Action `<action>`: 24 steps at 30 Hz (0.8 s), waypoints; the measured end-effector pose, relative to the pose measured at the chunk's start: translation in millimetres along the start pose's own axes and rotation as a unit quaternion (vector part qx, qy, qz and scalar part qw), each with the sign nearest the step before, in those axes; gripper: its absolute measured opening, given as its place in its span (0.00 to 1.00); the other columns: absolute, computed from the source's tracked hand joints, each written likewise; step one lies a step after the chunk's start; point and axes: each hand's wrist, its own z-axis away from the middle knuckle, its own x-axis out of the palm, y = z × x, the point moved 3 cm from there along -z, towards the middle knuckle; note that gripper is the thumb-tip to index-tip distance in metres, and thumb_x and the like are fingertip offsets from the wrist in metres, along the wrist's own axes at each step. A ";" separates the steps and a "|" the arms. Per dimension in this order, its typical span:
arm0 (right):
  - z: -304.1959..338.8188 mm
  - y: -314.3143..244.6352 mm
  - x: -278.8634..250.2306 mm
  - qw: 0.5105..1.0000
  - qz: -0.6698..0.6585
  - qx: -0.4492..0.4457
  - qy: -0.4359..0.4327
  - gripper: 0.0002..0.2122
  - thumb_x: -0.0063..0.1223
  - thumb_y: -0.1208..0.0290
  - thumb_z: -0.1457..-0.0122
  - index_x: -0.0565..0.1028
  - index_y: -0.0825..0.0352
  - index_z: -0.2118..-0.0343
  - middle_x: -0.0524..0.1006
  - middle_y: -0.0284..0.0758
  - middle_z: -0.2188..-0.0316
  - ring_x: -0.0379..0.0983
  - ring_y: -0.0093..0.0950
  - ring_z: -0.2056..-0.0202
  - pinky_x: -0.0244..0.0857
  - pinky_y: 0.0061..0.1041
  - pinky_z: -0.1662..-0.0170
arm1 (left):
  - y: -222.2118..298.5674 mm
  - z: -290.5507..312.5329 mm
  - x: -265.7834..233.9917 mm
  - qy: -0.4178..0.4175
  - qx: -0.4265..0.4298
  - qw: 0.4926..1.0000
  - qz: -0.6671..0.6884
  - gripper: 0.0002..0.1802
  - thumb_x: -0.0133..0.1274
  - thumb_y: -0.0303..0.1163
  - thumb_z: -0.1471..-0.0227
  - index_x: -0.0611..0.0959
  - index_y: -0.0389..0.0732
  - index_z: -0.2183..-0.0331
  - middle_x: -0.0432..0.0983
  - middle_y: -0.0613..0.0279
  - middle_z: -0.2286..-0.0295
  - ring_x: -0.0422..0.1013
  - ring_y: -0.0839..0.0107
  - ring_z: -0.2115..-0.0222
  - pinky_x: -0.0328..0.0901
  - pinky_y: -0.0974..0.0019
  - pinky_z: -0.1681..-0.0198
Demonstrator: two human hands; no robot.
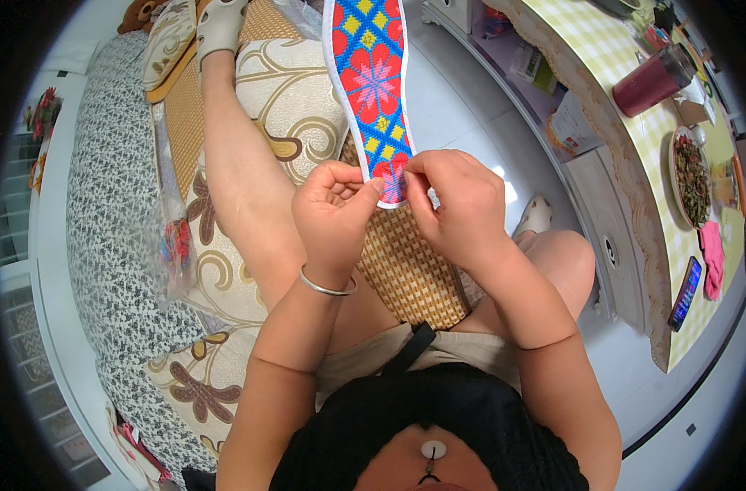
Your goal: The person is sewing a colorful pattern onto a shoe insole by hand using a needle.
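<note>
Both hands pinch the near end of the embroidered insole (375, 82): left hand (334, 214) grips its edge, right hand (455, 204) beside it, seemingly mid-stitch; next calls for steady pulling.

Clear plastic bag (170, 245) at left on patterned sofa cover, crumpled, red and blue bits inside, near person's left leg.

Phone (686, 293) at right, flat on yellow-checked table near its near edge: slim dark rectangle, screen lit with blue and reddish patches, just beside pink cloth.

White paper package (571, 124) on lower shelf under table edge, right of centre, tilted, faint print.

Green-and-white box (534, 69) farther along same shelf; small red-blue packet (494, 22) at far end, blurred.
</note>
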 end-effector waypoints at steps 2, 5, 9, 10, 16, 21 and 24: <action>1.3 -0.3 1.2 1.000 0.000 -0.011 0.001 0.05 0.56 0.77 0.55 0.71 0.65 0.79 0.71 0.35 0.83 0.70 0.35 0.79 0.63 0.32 0.78 | -0.8 2.4 -1.0 -0.028 0.003 0.999 -0.024 0.06 0.54 0.14 0.54 0.75 0.33 0.72 0.76 0.59 0.76 0.71 0.81 0.78 0.67 0.79 0.76; 6.9 2.5 6.3 0.999 -0.006 -0.031 0.006 0.04 0.57 0.77 0.55 0.73 0.65 0.77 0.73 0.35 0.80 0.71 0.34 0.77 0.64 0.31 0.75 | -6.6 2.7 -3.6 -0.053 -0.005 0.998 -0.046 0.06 0.54 0.16 0.52 0.74 0.33 0.70 0.75 0.60 0.75 0.70 0.81 0.79 0.66 0.80 0.77; -7.1 6.9 -8.2 0.991 -0.079 0.026 0.102 0.05 0.58 0.78 0.54 0.76 0.65 0.72 0.75 0.35 0.76 0.72 0.31 0.74 0.65 0.26 0.69 | -7.0 -8.8 -10.4 -0.045 -0.013 0.997 0.066 0.05 0.51 0.16 0.49 0.73 0.33 0.67 0.76 0.57 0.72 0.73 0.76 0.77 0.70 0.77 0.76; -8.1 15.1 -11.2 0.983 -0.128 0.081 0.108 0.05 0.57 0.78 0.52 0.76 0.66 0.70 0.76 0.34 0.75 0.72 0.29 0.73 0.65 0.24 0.66 | -6.8 -9.0 -9.9 -0.058 -0.020 0.994 0.090 0.06 0.50 0.17 0.49 0.73 0.33 0.66 0.76 0.57 0.71 0.73 0.76 0.76 0.71 0.76 0.75; 14.3 39.8 30.3 0.679 -0.579 0.447 -0.067 0.06 0.50 0.77 0.43 0.75 0.75 0.65 0.78 0.38 0.71 0.75 0.26 0.72 0.70 0.21 0.65 | -8.2 -6.1 1.6 -0.124 -0.098 0.970 0.184 0.08 0.49 0.17 0.48 0.72 0.33 0.64 0.76 0.55 0.68 0.75 0.73 0.71 0.75 0.71 0.72; 19.5 29.8 43.1 0.488 -0.727 0.475 -0.089 0.07 0.46 0.79 0.41 0.72 0.78 0.63 0.78 0.45 0.70 0.77 0.33 0.75 0.75 0.27 0.71 | -11.1 -6.6 -2.9 -0.147 -0.080 0.975 0.146 0.07 0.49 0.17 0.48 0.72 0.33 0.64 0.76 0.56 0.69 0.73 0.75 0.73 0.72 0.74 0.72; 24.4 40.0 49.5 0.473 -0.750 0.459 -0.057 0.06 0.45 0.79 0.41 0.71 0.77 0.65 0.77 0.46 0.68 0.77 0.35 0.69 0.75 0.29 0.66 | -12.1 -6.7 -1.5 -0.157 -0.078 0.974 0.143 0.07 0.49 0.17 0.48 0.72 0.34 0.64 0.75 0.57 0.69 0.72 0.76 0.74 0.69 0.75 0.72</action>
